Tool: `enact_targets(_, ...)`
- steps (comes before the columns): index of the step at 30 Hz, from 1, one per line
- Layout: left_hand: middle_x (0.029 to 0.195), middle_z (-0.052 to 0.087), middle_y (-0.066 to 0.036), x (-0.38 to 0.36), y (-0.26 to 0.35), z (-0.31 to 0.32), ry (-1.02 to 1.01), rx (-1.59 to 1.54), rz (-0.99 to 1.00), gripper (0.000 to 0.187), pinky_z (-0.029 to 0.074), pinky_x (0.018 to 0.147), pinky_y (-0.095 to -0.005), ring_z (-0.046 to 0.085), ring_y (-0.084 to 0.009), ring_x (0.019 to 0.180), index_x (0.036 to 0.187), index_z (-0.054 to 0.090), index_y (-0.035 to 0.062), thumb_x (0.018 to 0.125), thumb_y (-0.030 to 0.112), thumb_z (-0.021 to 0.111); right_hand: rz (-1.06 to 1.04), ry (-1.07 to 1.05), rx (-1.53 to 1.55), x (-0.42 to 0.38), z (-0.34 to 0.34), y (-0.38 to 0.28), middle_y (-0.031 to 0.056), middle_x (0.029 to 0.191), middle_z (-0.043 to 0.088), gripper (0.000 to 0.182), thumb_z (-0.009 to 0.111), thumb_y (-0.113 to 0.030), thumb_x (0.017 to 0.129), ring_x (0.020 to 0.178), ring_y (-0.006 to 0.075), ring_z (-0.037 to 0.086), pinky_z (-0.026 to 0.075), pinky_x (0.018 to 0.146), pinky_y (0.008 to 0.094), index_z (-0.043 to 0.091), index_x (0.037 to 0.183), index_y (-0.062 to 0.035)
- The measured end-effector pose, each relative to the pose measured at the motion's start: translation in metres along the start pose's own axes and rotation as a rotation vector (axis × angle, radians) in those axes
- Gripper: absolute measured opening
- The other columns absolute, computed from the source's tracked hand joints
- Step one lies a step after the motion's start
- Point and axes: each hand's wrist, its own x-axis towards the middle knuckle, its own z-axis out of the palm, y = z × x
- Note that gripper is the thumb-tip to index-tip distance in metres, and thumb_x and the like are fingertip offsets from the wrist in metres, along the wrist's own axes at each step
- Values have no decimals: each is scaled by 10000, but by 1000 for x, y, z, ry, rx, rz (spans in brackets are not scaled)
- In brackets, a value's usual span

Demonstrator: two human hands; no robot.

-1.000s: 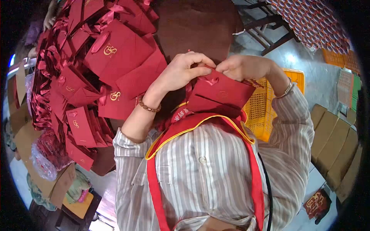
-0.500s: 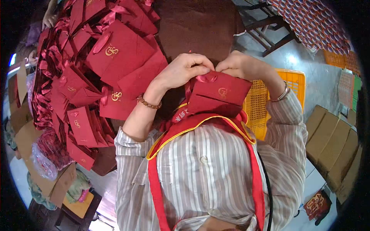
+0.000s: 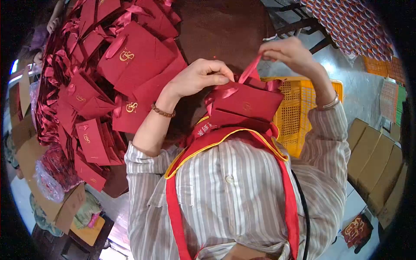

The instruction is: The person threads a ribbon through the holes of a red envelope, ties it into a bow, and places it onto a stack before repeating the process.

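Note:
A small dark red gift bag [image 3: 260, 102] with a gold monogram rests on my lap, against the red apron [image 3: 216, 138] with yellow trim. My left hand [image 3: 201, 77] pinches the bag's top edge at its left part. A pink-red satin ribbon [image 3: 250, 70] runs taut from the bag's top, up and to the right. Its upper end is between the thumb and fingers of my right hand [image 3: 289, 54], held above the bag. More ribbon loops lie at both upper corners of the bag. My left fingertips are partly hidden behind its edge.
A heap of similar red gift bags [image 3: 143, 65] covers the brown table [image 3: 216, 30] at my left. A yellow plastic crate [image 3: 305, 117] stands at my right, with cardboard boxes [image 3: 375, 162] beyond it. Another person's hand [image 3: 53, 25] shows at the far upper left.
My right hand has moved up and to the right from the bag's top edge, drawing the ribbon out straight. My left hand stays at the bag's edge.

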Motion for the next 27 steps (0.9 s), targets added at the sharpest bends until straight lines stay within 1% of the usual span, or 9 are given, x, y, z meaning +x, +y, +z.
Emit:
enact_targets(1,824,575,1,2,1,1,-3,-28,-4,132,413,708,-219,520,-75,783,881,621,9,859,130,574,160,26,80,0,-4,0,94,745,631,191,538,-221,855,688,256,631,484,604,368,629,966,-96)
enact_targets(3,833,575,5,5,5,3,-15,-56,8,126,410,707,-217,514,-70,782,882,619,10,860,126,573,203,69,11,0,-4,-7,99,808,638,178,546,-196,852,725,279,627,489,634,361,632,978,-104)
enact_targets(5,841,576,9,5,4,3,-18,-84,13,121,408,706,-215,508,-65,782,883,618,12,860,122,572,212,261,-199,-3,6,-13,88,958,628,250,554,-159,837,739,232,599,475,687,307,606,1058,-54)
enact_targets(6,853,579,9,3,-1,3,16,-72,8,115,405,705,-212,505,-63,784,891,613,14,864,115,566,247,448,-231,-1,9,-23,86,968,610,229,575,-138,817,846,240,580,457,754,315,608,1030,-61)
enact_targets(10,889,583,6,-8,-13,3,82,-127,-36,103,406,724,-207,506,-59,809,921,599,18,871,93,551,2,299,-34,-31,13,-38,93,994,580,119,645,-75,751,951,264,543,421,841,361,615,865,-58)
enact_targets(15,901,585,2,-12,-18,4,132,-188,-8,99,413,783,-218,528,-74,858,928,595,15,867,74,544,86,316,-205,-49,31,-72,93,1084,546,175,695,-112,718,995,279,525,416,860,360,611,853,-38)
enact_targets(18,903,584,1,-16,-18,4,137,-181,-17,105,409,796,-224,526,-79,873,930,595,13,867,77,541,352,410,-172,-65,43,-73,107,1046,560,206,705,-114,716,980,272,540,425,855,353,602,869,-20)
enact_targets(20,906,583,-1,-14,-22,5,148,-172,9,108,407,800,-226,522,-78,878,930,594,12,867,81,540,475,336,203,-73,49,-73,119,977,570,238,709,-109,718,918,259,561,449,799,332,592,890,5)
enact_targets(27,901,587,-2,-9,-15,12,165,-121,9,109,407,796,-226,523,-80,871,925,593,8,865,83,542,328,379,148,-65,49,-77,118,905,579,258,719,-90,702,854,246,571,458,734,306,608,916,2)
